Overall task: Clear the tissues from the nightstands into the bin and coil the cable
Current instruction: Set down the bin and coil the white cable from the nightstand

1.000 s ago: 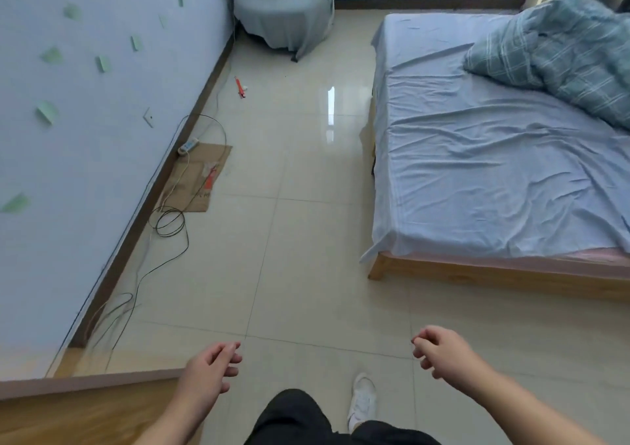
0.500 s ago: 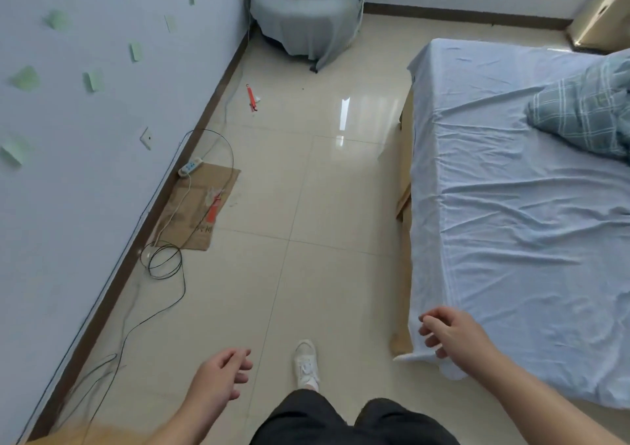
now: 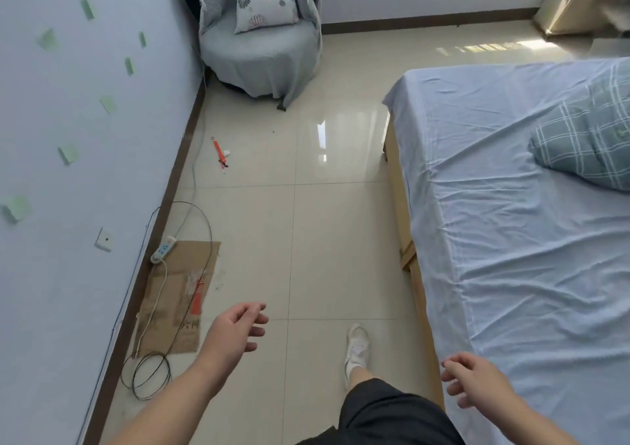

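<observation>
Left hand loosely curled, empty | right hand loosely curled, empty, beside bed | black cable looped on floor along wall, crossing cardboard sheet | power strip, armchair beyond

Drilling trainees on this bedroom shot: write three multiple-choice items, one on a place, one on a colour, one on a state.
1. The thin black cable coil lies: A on a shelf; B on the beige tiled floor by the pale wall; C in a drawer.
2. The wrinkled fabric bed sheet is: A light blue; B red; C yellow.
3. The left hand and right hand: A hold tissues; B grip scissors; C hold nothing.
1B, it loops on the tiles; 2A, pale blue throughout; 3C, fingers loosely curled, empty.
</observation>
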A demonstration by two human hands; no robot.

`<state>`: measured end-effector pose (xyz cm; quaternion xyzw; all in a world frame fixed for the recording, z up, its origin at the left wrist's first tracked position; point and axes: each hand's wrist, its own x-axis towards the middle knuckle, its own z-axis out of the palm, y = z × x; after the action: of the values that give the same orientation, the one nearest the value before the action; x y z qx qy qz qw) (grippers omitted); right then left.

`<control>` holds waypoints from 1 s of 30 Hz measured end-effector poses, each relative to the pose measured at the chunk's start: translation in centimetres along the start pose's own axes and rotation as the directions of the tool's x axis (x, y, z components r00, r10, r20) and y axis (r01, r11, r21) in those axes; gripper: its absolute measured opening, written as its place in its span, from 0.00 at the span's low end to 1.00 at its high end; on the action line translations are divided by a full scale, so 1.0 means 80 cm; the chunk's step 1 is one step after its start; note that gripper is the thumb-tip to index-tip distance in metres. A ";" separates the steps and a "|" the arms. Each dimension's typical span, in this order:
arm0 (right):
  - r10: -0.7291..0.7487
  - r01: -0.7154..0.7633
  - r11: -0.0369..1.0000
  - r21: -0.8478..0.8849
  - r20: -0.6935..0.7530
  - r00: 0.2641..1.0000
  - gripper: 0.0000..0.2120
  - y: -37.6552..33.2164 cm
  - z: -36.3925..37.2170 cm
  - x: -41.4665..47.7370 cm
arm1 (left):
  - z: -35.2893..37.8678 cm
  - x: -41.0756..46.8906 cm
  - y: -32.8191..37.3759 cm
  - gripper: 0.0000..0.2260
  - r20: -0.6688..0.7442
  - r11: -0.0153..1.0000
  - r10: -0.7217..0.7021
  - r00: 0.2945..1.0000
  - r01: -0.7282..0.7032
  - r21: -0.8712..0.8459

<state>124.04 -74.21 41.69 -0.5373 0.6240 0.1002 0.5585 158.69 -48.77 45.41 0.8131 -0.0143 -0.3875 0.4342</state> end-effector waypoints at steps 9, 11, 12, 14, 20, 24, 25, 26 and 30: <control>-0.261 0.267 0.959 -0.099 0.066 0.963 0.07 -0.393 -0.006 0.131 | -0.028 0.164 0.103 0.10 -0.107 0.971 -0.215 0.971 0.201 -0.127; -0.319 0.324 0.940 -0.109 0.058 0.946 0.07 -0.472 0.001 0.161 | -0.034 0.218 0.131 0.10 -0.111 0.965 -0.233 0.966 0.216 -0.148; -0.343 0.348 0.930 -0.118 0.058 0.937 0.07 -0.508 0.007 0.179 | -0.037 0.248 0.146 0.10 -0.112 0.963 -0.236 0.965 0.217 -0.157; -0.375 0.379 0.918 -0.120 0.053 0.925 0.07 -0.573 0.020 0.216 | -0.044 0.316 0.181 0.10 -0.095 0.966 -0.216 0.972 0.199 -0.164; -0.287 0.285 0.950 -0.129 -0.004 0.958 0.07 -0.687 0.036 0.312 | -0.072 0.519 0.342 0.10 -0.004 0.985 -0.140 0.990 0.139 -0.099; -0.132 0.128 0.989 -0.078 -0.046 0.990 0.08 -0.719 0.022 0.353 | -0.078 0.630 0.493 0.10 0.056 0.999 -0.046 0.997 0.047 -0.021; -0.097 0.094 0.994 -0.048 -0.062 0.993 0.08 -0.726 0.016 0.365 | -0.073 0.656 0.529 0.10 0.072 1.000 -0.022 0.997 0.022 -0.008; -0.068 0.066 0.998 -0.019 -0.079 0.995 0.08 -0.734 0.010 0.378 | -0.066 0.683 0.563 0.10 0.088 1.000 0.000 0.996 0.000 0.006; 0.023 -0.007 0.994 0.108 -0.149 0.989 0.07 -0.774 -0.020 0.451 | -0.017 0.787 0.683 0.10 0.134 0.995 0.078 0.988 -0.085 0.050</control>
<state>178.84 -120.50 42.64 -0.5078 0.6727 0.0301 0.5373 220.71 -104.53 46.11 0.7962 -0.0869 -0.4218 0.4250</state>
